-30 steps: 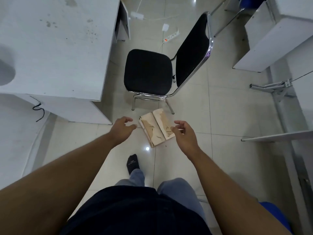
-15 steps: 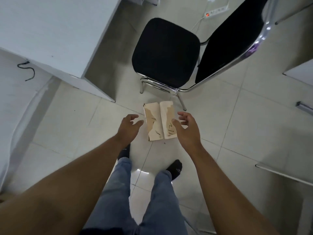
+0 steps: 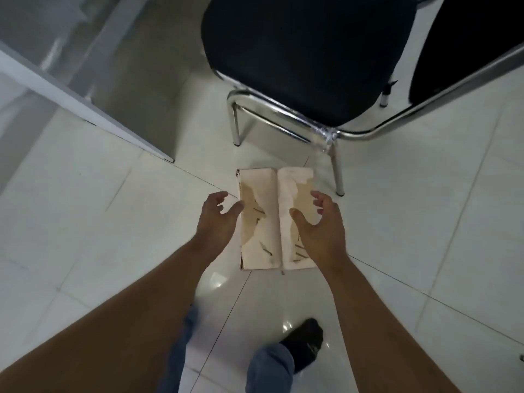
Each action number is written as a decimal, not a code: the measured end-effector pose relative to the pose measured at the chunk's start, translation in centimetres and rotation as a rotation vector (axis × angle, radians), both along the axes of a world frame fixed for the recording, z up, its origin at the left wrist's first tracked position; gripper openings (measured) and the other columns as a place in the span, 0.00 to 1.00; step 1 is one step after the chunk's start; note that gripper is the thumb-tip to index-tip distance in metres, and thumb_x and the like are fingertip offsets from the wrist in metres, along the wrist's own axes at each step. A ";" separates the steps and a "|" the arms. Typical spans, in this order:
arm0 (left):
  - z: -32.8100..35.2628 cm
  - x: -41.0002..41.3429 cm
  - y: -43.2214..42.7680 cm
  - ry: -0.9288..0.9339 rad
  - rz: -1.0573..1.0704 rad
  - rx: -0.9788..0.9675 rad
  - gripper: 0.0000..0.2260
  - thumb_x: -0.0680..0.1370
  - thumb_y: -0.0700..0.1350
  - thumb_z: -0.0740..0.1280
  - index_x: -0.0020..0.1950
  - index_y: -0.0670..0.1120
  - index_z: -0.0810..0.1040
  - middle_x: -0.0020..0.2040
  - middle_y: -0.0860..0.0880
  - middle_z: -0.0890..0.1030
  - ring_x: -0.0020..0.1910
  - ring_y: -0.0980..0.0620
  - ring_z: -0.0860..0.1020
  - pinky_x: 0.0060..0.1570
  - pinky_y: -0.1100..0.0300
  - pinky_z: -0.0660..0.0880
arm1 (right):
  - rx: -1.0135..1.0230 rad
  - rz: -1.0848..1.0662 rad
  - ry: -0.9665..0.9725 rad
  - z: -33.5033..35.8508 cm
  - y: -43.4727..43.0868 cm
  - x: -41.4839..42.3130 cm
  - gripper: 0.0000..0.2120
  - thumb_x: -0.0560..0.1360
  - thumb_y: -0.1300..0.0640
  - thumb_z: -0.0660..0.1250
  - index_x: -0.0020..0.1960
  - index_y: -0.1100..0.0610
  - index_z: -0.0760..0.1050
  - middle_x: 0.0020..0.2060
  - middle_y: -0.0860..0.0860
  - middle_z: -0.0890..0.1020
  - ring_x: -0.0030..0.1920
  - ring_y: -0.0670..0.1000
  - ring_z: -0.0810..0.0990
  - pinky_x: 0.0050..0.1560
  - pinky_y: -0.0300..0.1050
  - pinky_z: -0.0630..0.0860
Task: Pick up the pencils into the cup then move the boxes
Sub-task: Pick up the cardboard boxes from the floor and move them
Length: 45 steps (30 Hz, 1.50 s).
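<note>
A worn cardboard box [image 3: 262, 217] with two closed top flaps lies on the white tiled floor, just in front of a chair. My left hand [image 3: 217, 222] hovers at the box's left edge, fingers spread, holding nothing. My right hand [image 3: 319, 225] is over the box's right flap, fingers apart and curled, also holding nothing. Whether either hand touches the box is unclear. No pencils or cup are in view.
A black chair [image 3: 306, 49] with chrome legs [image 3: 337, 171] stands right behind the box. A white desk panel [image 3: 85, 109] reaches the floor at the left. My socked foot [image 3: 303, 344] and jeans are below the box.
I have leaned down and closer; the box and chair fill more of the view. Both hands have come in toward the sides of the box.
</note>
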State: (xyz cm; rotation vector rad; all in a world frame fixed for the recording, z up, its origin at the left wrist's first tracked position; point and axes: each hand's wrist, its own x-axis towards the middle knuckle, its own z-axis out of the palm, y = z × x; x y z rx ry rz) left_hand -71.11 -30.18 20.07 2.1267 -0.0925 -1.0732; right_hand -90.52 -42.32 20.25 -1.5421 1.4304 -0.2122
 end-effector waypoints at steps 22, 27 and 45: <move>-13.2 -3.2 0.3 0.115 -0.085 0.052 0.41 0.69 0.72 0.69 0.77 0.52 0.68 0.58 0.57 0.81 0.53 0.55 0.81 0.44 0.57 0.76 | -0.011 -0.145 0.250 -12.7 2.3 0.8 0.46 0.73 0.28 0.71 0.81 0.50 0.60 0.70 0.53 0.75 0.68 0.62 0.77 0.64 0.59 0.76; -8.0 -1.2 1.3 0.016 -0.123 0.134 0.29 0.73 0.73 0.65 0.62 0.52 0.77 0.47 0.59 0.81 0.45 0.58 0.80 0.36 0.60 0.73 | -0.047 -0.183 0.202 -6.4 4.1 1.6 0.42 0.73 0.30 0.71 0.79 0.48 0.62 0.68 0.50 0.75 0.66 0.59 0.78 0.64 0.58 0.77; 31.9 -0.5 6.6 -0.147 0.053 0.156 0.37 0.66 0.76 0.63 0.65 0.52 0.77 0.59 0.51 0.79 0.53 0.50 0.80 0.55 0.47 0.80 | -0.375 -0.040 0.285 33.2 8.8 4.0 0.39 0.73 0.24 0.65 0.74 0.47 0.67 0.66 0.48 0.78 0.62 0.55 0.79 0.49 0.51 0.75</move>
